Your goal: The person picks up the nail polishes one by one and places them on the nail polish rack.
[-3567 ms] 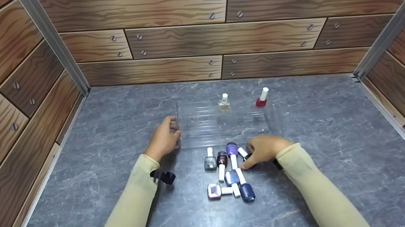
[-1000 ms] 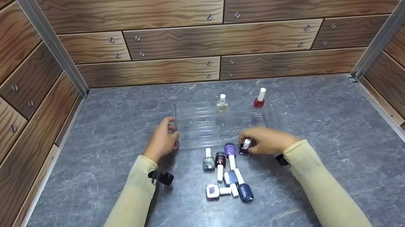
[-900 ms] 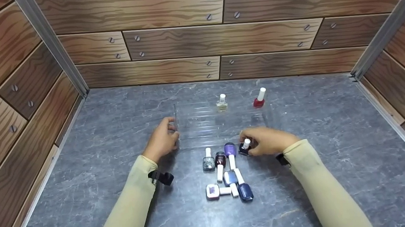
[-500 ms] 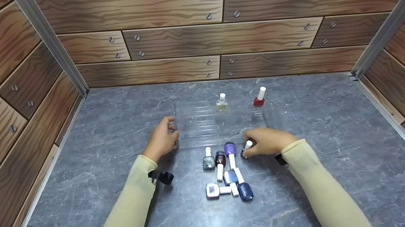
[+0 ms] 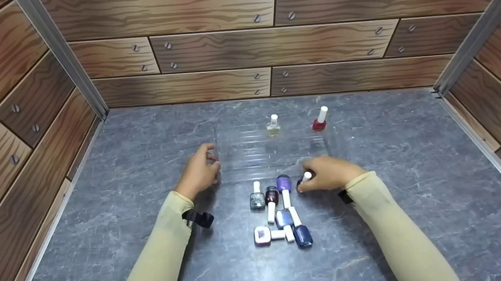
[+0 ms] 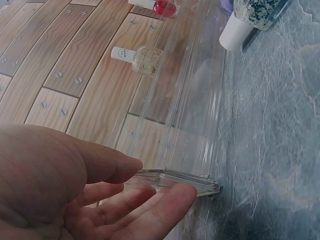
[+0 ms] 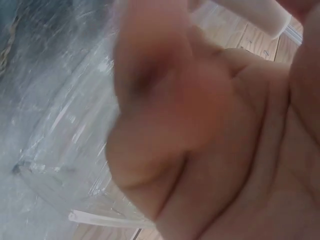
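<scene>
- The clear plastic tray (image 5: 252, 162) lies on the grey marbled tabletop (image 5: 143, 240), its ridged floor showing through.
- At the tray's left end, the left hand (image 5: 198, 169) rests against the end wall, thumb and loosely bent fingers parted.
- At the tray's near edge, toward its right end, the right hand (image 5: 328, 172) pinches a dark nail polish bottle (image 5: 307, 176) between thumb and fingers; the bottle is tilted, white cap up, most of its body hidden.
- Along the tray's far side, within its outline, a clear nail polish bottle (image 5: 273, 129) and, farther right, a red nail polish bottle (image 5: 319, 125) stand cap up.
- Just in front of the tray, a silver glitter bottle (image 5: 257, 201) has its cap toward it; a dark red bottle (image 5: 271, 195) and a purple bottle (image 5: 283, 183) point their caps away.
- Farther from the tray on the near side, a blue bottle (image 5: 284, 218) points its cap away, a navy bottle (image 5: 303, 237) points its cap toward the tray, and a white-edged bottle (image 5: 262, 235) lies with its cap to the right.
- Well behind the tray rises a wood-plank wall (image 5: 226, 49).
</scene>
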Demonstrator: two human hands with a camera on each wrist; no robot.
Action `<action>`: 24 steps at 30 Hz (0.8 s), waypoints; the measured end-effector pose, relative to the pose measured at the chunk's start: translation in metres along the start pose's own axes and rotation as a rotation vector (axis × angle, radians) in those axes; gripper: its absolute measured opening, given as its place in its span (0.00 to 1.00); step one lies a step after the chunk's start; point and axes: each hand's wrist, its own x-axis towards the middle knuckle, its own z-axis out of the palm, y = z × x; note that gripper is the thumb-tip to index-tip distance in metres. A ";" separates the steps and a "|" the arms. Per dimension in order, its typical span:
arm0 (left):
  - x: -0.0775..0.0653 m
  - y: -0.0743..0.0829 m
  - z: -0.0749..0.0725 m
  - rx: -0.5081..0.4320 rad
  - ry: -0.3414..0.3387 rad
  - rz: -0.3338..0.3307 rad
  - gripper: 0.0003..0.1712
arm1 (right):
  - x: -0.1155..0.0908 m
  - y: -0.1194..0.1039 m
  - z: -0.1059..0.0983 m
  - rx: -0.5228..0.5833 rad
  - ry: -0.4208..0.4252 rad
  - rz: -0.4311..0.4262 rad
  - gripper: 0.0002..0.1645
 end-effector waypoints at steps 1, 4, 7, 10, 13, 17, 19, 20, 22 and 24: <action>0.000 0.000 0.000 -0.003 -0.001 0.001 0.29 | -0.001 0.000 0.000 0.011 -0.015 -0.011 0.18; 0.000 -0.001 0.000 -0.007 -0.003 -0.004 0.29 | -0.001 0.002 0.000 0.031 -0.061 -0.042 0.16; 0.000 -0.001 0.000 -0.009 -0.006 -0.012 0.29 | -0.002 0.004 0.001 0.019 -0.072 -0.071 0.15; 0.000 -0.001 -0.001 -0.009 -0.007 -0.019 0.30 | -0.001 0.006 0.000 -0.001 -0.049 -0.122 0.12; 0.001 -0.002 -0.001 -0.006 -0.006 -0.016 0.30 | 0.000 0.008 -0.001 -0.009 -0.020 -0.153 0.09; 0.001 -0.002 -0.001 0.003 -0.001 -0.011 0.30 | 0.002 0.009 -0.003 -0.024 0.025 -0.179 0.09; 0.001 -0.002 -0.001 0.004 0.000 -0.011 0.29 | 0.003 0.011 -0.003 -0.023 0.041 -0.183 0.11; 0.001 -0.002 -0.001 0.001 -0.001 -0.012 0.29 | 0.004 0.011 -0.004 -0.016 0.049 -0.187 0.12; 0.001 -0.002 -0.001 -0.005 -0.001 -0.014 0.30 | 0.004 0.012 -0.004 0.001 0.075 -0.195 0.12; 0.001 -0.002 -0.001 -0.009 -0.002 -0.013 0.30 | 0.004 0.013 -0.004 0.020 0.109 -0.204 0.11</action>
